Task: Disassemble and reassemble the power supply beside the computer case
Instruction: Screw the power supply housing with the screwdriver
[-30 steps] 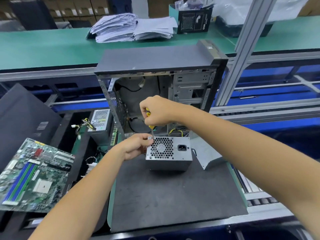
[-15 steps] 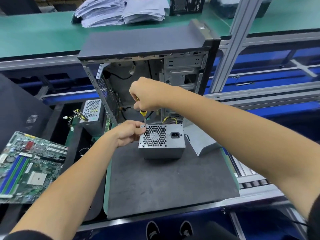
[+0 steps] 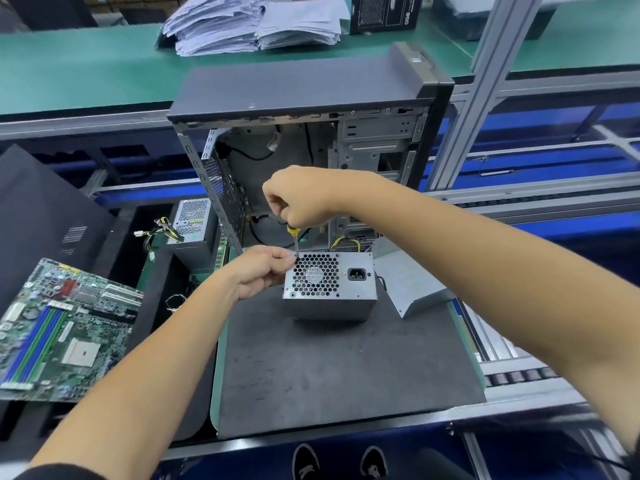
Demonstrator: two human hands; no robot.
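Note:
A silver power supply (image 3: 349, 299) stands on a dark mat (image 3: 332, 368), its fan grille and power socket facing up. My right hand (image 3: 301, 199) grips a yellow-handled screwdriver (image 3: 294, 239) held upright, tip at the grille's upper left corner. My left hand (image 3: 263, 271) pinches that corner of the power supply, fingertips at the screwdriver tip. The open computer case (image 3: 311, 98) stands right behind, side panel off. A loose silver cover plate (image 3: 412, 289) lies to the right of the power supply.
A green motherboard (image 3: 59, 330) lies at the left on black foam. A second power supply (image 3: 190, 220) with loose cables sits left of the case. Paper stacks (image 3: 256, 22) and a black box (image 3: 384, 12) rest on the far green bench. An aluminium post (image 3: 474, 91) rises at right.
The view has shifted slightly. Both hands stay at the power supply's upper left corner, the right hand still holding the screwdriver upright there.

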